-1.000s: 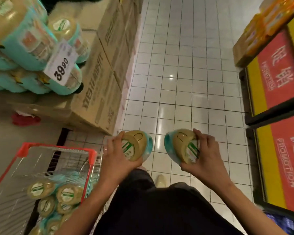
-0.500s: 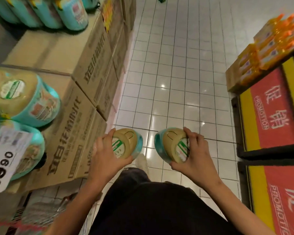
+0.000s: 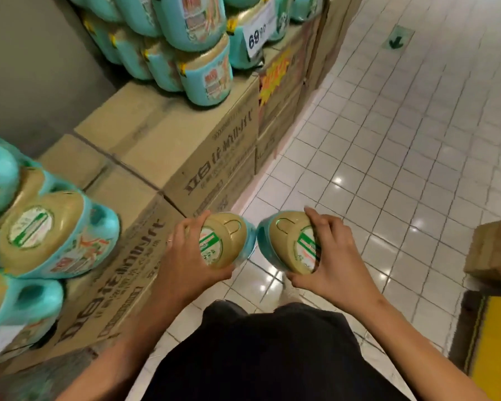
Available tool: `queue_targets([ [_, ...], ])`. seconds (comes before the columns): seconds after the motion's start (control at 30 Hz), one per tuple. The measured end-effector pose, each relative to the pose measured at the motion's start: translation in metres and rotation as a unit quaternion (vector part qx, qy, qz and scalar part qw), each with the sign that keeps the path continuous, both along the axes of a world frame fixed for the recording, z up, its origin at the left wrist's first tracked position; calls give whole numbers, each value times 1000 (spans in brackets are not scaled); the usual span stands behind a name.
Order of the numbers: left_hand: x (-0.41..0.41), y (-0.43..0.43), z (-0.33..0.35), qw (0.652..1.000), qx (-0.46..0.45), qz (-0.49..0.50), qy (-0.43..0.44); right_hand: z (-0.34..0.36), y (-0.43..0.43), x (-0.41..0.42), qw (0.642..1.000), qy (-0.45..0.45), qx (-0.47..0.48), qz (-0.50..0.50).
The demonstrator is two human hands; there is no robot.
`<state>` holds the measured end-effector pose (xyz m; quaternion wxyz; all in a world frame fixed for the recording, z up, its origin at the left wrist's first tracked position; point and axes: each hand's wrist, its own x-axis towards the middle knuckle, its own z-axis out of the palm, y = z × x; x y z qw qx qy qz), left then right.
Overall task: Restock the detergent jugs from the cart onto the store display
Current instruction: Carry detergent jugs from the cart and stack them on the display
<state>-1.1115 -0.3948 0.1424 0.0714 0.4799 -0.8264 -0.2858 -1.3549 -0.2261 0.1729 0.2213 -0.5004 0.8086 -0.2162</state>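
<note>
Left hand (image 3: 185, 264) grips 1 glossy teal plastic jug (image 3: 229, 241) by its tan cap; right hand (image 3: 330, 256) grips another (image 3: 284, 241). White price card (image 3: 258, 39) reads 69.

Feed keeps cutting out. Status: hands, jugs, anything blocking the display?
Left hand grips left jug, right hand grips right jug. Both beside the display, not yet placed. Bare box top ahead, nothing blocking.

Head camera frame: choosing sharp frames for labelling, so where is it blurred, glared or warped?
Head view: the left hand and right hand with their detergent jugs look fairly sharp; display jugs at the left edge smear; lamp glare spots the floor tiles; wide-angle distortion bends the cartons.
</note>
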Motion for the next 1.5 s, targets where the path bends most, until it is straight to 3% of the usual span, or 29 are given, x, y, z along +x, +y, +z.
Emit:
queue_targets([
  [0.27,-30,-18,27,968,-21,250,28,26,-171,-86,962,27,6,271],
  [0.53,-21,-44,43,912,-77,402,-19,35,-327,-44,888,46,-21,457],
  [0.73,-13,-95,43,895,-107,433,-37,44,-433,6,850,86,-34,519],
  [1.07,-20,-177,34,889,-57,450,-65,45,-578,116,730,105,-15,675],
  [1.23,-20,-202,32,889,-4,451,-78,31,-605,140,722,107,-41,682],
  [1.5,-5,-227,33,886,-1,453,-100,17,-616,152,740,113,-77,659],
])
